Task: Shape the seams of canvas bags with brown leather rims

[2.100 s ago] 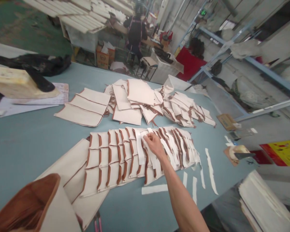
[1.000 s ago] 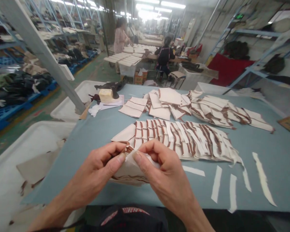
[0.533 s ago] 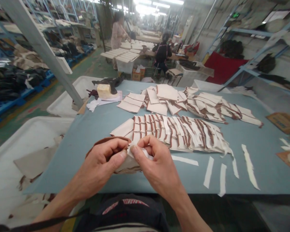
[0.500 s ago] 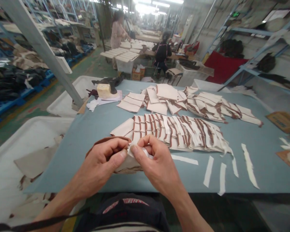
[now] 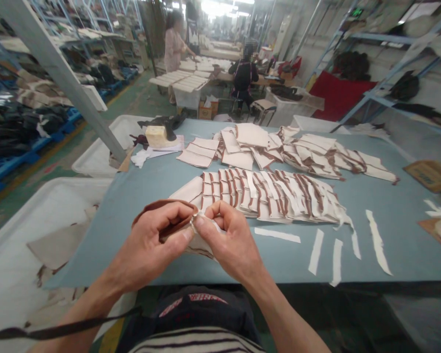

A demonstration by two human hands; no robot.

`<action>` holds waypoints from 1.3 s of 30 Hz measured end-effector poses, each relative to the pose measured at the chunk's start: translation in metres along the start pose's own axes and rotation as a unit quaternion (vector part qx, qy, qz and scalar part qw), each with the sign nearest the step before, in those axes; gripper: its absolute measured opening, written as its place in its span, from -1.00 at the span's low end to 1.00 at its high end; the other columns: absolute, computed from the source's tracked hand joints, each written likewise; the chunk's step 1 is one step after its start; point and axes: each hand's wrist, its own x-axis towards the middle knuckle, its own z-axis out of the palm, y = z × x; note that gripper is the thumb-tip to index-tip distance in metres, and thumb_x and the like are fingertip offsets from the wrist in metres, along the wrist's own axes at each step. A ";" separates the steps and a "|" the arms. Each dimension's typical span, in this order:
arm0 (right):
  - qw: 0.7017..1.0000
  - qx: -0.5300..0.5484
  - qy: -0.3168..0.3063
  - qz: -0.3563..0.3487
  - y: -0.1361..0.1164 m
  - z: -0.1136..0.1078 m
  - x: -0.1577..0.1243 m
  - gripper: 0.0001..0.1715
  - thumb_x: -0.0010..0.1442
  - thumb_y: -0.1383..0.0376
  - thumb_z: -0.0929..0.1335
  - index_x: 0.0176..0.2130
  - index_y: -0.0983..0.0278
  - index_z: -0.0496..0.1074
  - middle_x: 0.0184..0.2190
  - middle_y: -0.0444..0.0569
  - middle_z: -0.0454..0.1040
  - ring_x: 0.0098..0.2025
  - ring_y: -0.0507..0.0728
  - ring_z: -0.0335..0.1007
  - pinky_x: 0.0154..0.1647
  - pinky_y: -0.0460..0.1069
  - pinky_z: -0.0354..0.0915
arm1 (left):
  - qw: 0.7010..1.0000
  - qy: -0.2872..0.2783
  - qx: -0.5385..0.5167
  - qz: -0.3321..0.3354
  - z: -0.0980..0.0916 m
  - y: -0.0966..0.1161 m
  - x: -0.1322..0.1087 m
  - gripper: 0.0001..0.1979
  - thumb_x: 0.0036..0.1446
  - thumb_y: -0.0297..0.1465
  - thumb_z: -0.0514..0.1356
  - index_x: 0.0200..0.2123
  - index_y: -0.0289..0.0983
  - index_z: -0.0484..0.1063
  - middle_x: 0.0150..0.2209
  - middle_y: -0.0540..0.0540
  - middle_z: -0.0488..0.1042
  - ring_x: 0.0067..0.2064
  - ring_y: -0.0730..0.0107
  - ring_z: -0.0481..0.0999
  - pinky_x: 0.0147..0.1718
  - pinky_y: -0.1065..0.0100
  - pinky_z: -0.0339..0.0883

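Note:
Close to the table's front edge, my left hand (image 5: pixel 156 240) is closed on a cream fabric piece with brown edging (image 5: pixel 161 205), its thumb and forefinger pinching the edge. My right hand (image 5: pixel 231 240) pinches the same piece right beside it, thumb against the fingers, at a small white bit that may be tape. The two sets of fingertips almost touch, hiding most of what lies between them. Just beyond my hands, a row of overlapping cream pieces with brown trim (image 5: pixel 235 189) lies on the blue-grey table (image 5: pixel 125 220), with white strips across some.
Loose white strips (image 5: pixel 316 252) lie to the right. A pile of cream pieces (image 5: pixel 253 137) and a yellowish block (image 5: pixel 156 136) sit farther back. White bins (image 5: pixel 59 189) stand at the left by a metal post (image 5: pixel 69 83). Two people are in the background.
The held piece is tilted up a little more, its brown edge arching higher over my left hand. Both hands stay pinched together; the view has shifted slightly.

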 end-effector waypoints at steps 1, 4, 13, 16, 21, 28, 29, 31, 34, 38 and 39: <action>1.000 0.012 -0.003 0.003 0.000 0.000 0.000 -0.64 0.19 0.01 0.45 -0.41 0.17 0.33 -0.63 -0.27 0.30 -0.57 0.00 0.19 -0.53 -0.10 0.11 | 1.000 0.000 -0.004 0.006 0.000 0.001 0.000 -0.75 0.21 -0.24 0.23 -0.28 -0.28 0.64 -0.24 -0.08 0.62 -0.27 0.31 0.58 -0.34 0.44 0.41; 0.998 0.058 -0.029 0.017 -0.002 -0.001 -0.001 -0.62 0.16 -0.01 0.45 -0.40 0.16 0.31 -0.64 -0.29 0.28 -0.60 -0.02 0.11 -0.57 -0.12 0.07 | 0.999 -0.015 -0.037 0.024 -0.003 0.002 0.002 -0.79 0.18 -0.29 0.24 -0.30 -0.28 0.63 -0.26 -0.05 0.59 -0.32 0.36 0.54 -0.39 0.47 0.38; 0.996 0.052 -0.065 -0.028 0.005 -0.012 -0.005 -0.69 0.20 0.06 0.45 -0.37 0.22 0.40 -0.60 -0.26 0.29 -0.57 -0.04 0.09 -0.57 -0.13 0.03 | 0.993 -0.079 -0.072 -0.042 -0.012 -0.005 0.003 -0.77 0.19 -0.24 0.28 -0.34 -0.29 0.60 -0.41 -0.03 0.56 -0.40 0.39 0.46 -0.47 0.51 0.31; 0.993 0.074 -0.079 -0.040 0.016 -0.010 -0.006 -0.67 0.21 0.05 0.46 -0.38 0.22 0.40 -0.60 -0.26 0.28 -0.57 -0.04 0.05 -0.57 -0.12 0.00 | 0.991 -0.098 -0.059 -0.065 -0.012 -0.007 0.004 -0.71 0.22 -0.18 0.28 -0.38 -0.30 0.57 -0.45 -0.01 0.48 -0.44 0.42 0.38 -0.52 0.50 0.24; 0.991 0.115 -0.062 -0.041 0.038 0.001 -0.012 -0.63 0.24 0.03 0.49 -0.36 0.22 0.39 -0.60 -0.28 0.25 -0.57 -0.05 0.00 -0.57 -0.11 -0.04 | 0.995 -0.096 0.005 -0.003 -0.006 -0.010 0.009 -0.70 0.24 -0.27 0.22 -0.50 -0.28 0.49 -0.49 0.02 0.47 -0.46 0.46 0.38 -0.51 0.51 0.21; 0.988 0.137 -0.056 0.046 0.048 0.006 -0.018 -0.59 0.25 -0.04 0.47 -0.31 0.22 0.39 -0.58 -0.24 0.34 -0.58 -0.04 0.08 -0.55 -0.11 0.07 | 0.990 -0.042 0.102 0.092 0.001 -0.018 0.006 -0.57 0.39 -0.35 0.05 -0.56 -0.26 0.39 -0.62 0.09 0.29 -0.57 0.53 0.23 -0.57 0.47 0.06; 0.989 0.130 -0.052 0.045 0.047 0.005 -0.018 -0.58 0.25 -0.04 0.47 -0.32 0.22 0.39 -0.59 -0.24 0.34 -0.58 -0.04 0.08 -0.55 -0.11 0.06 | 0.993 -0.052 0.073 0.078 0.001 -0.019 0.006 -0.55 0.42 -0.32 0.04 -0.55 -0.26 0.40 -0.63 0.10 0.27 -0.58 0.52 0.21 -0.59 0.47 0.05; 0.992 0.114 -0.038 0.028 0.044 0.000 -0.017 -0.58 0.25 -0.02 0.48 -0.35 0.23 0.38 -0.60 -0.24 0.33 -0.57 -0.05 0.07 -0.55 -0.12 0.03 | 0.997 -0.056 0.026 0.050 0.001 -0.019 0.006 -0.54 0.43 -0.28 0.05 -0.53 -0.26 0.43 -0.61 0.09 0.31 -0.57 0.50 0.22 -0.61 0.46 0.07; 0.994 0.111 -0.012 0.011 0.038 -0.006 -0.019 -0.61 0.28 0.01 0.48 -0.36 0.23 0.40 -0.61 -0.25 0.31 -0.58 -0.05 0.05 -0.57 -0.12 0.00 | 0.999 -0.041 -0.005 0.027 0.001 -0.020 0.007 -0.55 0.41 -0.25 0.10 -0.54 -0.26 0.43 -0.59 0.07 0.34 -0.55 0.49 0.21 -0.60 0.46 0.07; 0.994 0.107 0.008 0.012 0.023 -0.010 -0.024 -0.61 0.28 0.00 0.48 -0.35 0.23 0.44 -0.62 -0.25 0.32 -0.62 -0.04 0.06 -0.61 -0.11 -0.02 | 0.997 -0.053 -0.053 -0.015 0.002 -0.024 0.007 -0.53 0.41 -0.18 0.11 -0.51 -0.27 0.46 -0.58 0.06 0.37 -0.55 0.48 0.24 -0.59 0.47 0.09; 0.995 0.098 0.011 0.007 0.019 -0.010 -0.024 -0.62 0.27 0.00 0.48 -0.35 0.22 0.44 -0.63 -0.25 0.33 -0.63 -0.04 0.08 -0.61 -0.11 -0.01 | 0.996 -0.058 -0.061 -0.024 0.002 -0.026 0.007 -0.53 0.41 -0.15 0.11 -0.50 -0.28 0.47 -0.57 0.05 0.38 -0.53 0.47 0.26 -0.57 0.46 0.11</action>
